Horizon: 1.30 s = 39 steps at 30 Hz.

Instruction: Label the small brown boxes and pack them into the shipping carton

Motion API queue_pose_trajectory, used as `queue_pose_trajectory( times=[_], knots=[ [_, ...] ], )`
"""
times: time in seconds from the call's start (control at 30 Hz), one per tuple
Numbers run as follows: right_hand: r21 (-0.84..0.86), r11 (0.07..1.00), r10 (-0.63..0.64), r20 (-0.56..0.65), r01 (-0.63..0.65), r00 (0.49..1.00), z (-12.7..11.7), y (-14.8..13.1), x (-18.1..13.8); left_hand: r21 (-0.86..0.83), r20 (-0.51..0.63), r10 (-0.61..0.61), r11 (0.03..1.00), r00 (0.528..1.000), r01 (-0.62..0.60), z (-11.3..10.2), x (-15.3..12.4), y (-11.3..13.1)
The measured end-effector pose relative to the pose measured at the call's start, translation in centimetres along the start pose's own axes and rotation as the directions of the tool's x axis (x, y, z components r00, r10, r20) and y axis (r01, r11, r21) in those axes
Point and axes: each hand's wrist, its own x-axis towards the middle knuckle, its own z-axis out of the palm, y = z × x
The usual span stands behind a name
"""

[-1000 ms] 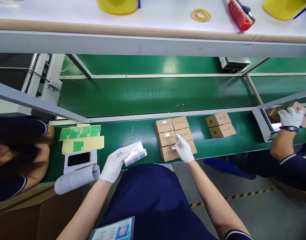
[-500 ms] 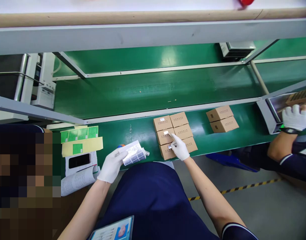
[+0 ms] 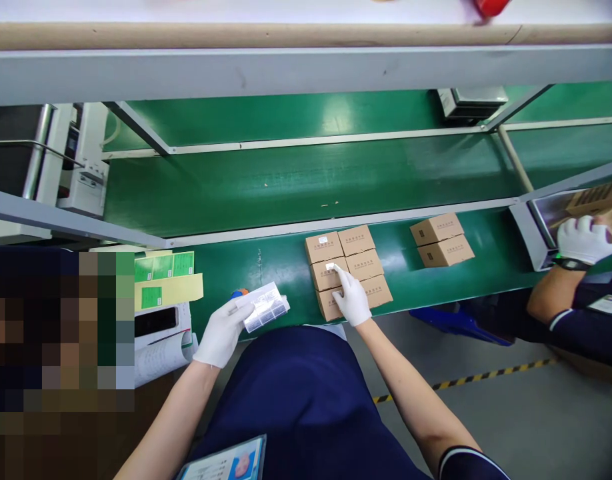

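Observation:
My left hand [image 3: 222, 331], in a white glove, grips a strip of small white labels [image 3: 263, 307] above the near edge of the green belt. My right hand [image 3: 351, 300], also gloved, rests on a block of several small brown cartons [image 3: 357, 257], its forefinger pressing on the nearest left carton just below the white label [image 3: 331, 267] of the middle-left one. The far-left carton carries a white label [image 3: 323, 239] too.
Two more brown cartons [image 3: 441, 240] lie on the belt to the right. A co-worker's gloved hand [image 3: 584, 239] holds a carton at a metal frame [image 3: 531, 230] far right. Green label sheets [image 3: 165, 277], a phone [image 3: 151, 321] and a paper roll [image 3: 159, 352] lie left. Another person sits at far left.
My right hand slid from the right column of cartons to the left column and now presses down there. The left hand kept hold of the label strip. The view tilted downward.

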Motion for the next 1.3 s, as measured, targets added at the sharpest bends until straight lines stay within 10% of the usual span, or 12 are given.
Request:
queue_pose_trajectory(
  times=[0.23,0.5,0.77,1.3],
  knots=[
    [-0.117,0.974,0.157,-0.281,-0.196,0.947,-4.1,5.9,1.6,0.01,-0.051,-0.012,1.0,0.999,0.013,1.0,0.8,-0.8],
    [0.291,0.947,0.173,-0.101,-0.137,0.98,-9.2,8.8,13.2,-0.035,-0.164,-0.078,0.997,0.983,0.073,6.0,2.1,0.2],
    [0.326,0.942,0.047,0.119,-0.084,0.992,-7.2,10.8,20.5,-0.102,-0.244,-0.125,0.989,0.962,0.103,9.4,2.3,0.2],
    [0.15,0.989,-0.001,0.088,-0.013,0.996,-5.4,10.4,20.5,-0.115,-0.212,-0.162,0.984,0.964,0.14,8.4,3.1,-0.4]
  ],
)
